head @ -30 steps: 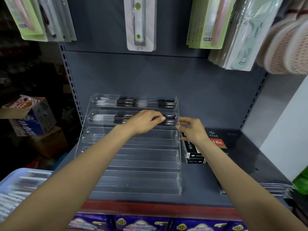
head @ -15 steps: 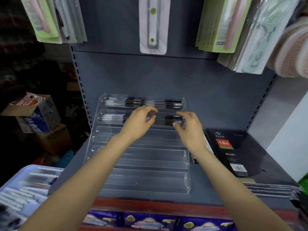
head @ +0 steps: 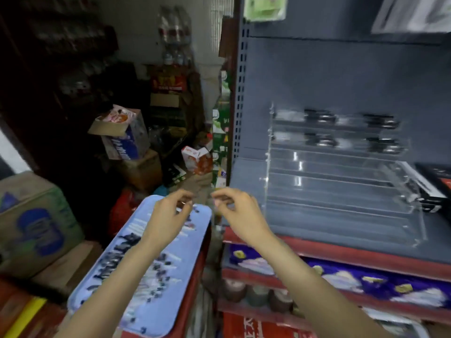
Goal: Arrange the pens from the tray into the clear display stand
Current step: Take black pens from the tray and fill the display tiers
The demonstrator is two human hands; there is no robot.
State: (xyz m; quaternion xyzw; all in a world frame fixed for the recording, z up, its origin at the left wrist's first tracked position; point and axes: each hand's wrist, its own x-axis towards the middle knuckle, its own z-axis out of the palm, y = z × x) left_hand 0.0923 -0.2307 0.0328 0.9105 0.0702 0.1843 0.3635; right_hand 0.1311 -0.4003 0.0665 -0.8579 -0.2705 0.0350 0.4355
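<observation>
Loads of pens (head: 136,262) are scattered loose across a pale blue tray (head: 195,242) down at the lower left, mostly clear barrels with dark caps, though it's all pretty blurry so I can't make out any single one properly. That tray sits on top of something red (head: 192,286), just left of the shelving unit. Over on the right, the clear display stand (head: 341,191) is on the grey shelf (head: 246,172), stepped in tiers, and only the two top rows have pens in them (head: 341,129); the lower rows look bare. Both hands are out in front with nothing in them as far as I can see. The left hand (head: 168,215) hovers over the far end of the tray with its fingers loosely curled downward, not touching any pens. The right hand (head: 241,211) hangs in the gap between the tray and the shelf edge, fingers also loosely bent, thumb and fingertips close together, but I don't see anything pinched between them. Right of the stand there's a black notebook box (head: 436,181) lying on the same shelf. Below the shelf's red front lip runs a row of purple packages (head: 366,284). Behind the tray it's a dim storage corner with stacked cardboard boxes (head: 127,140) and a big green and blue carton (head: 36,225) at far left.
</observation>
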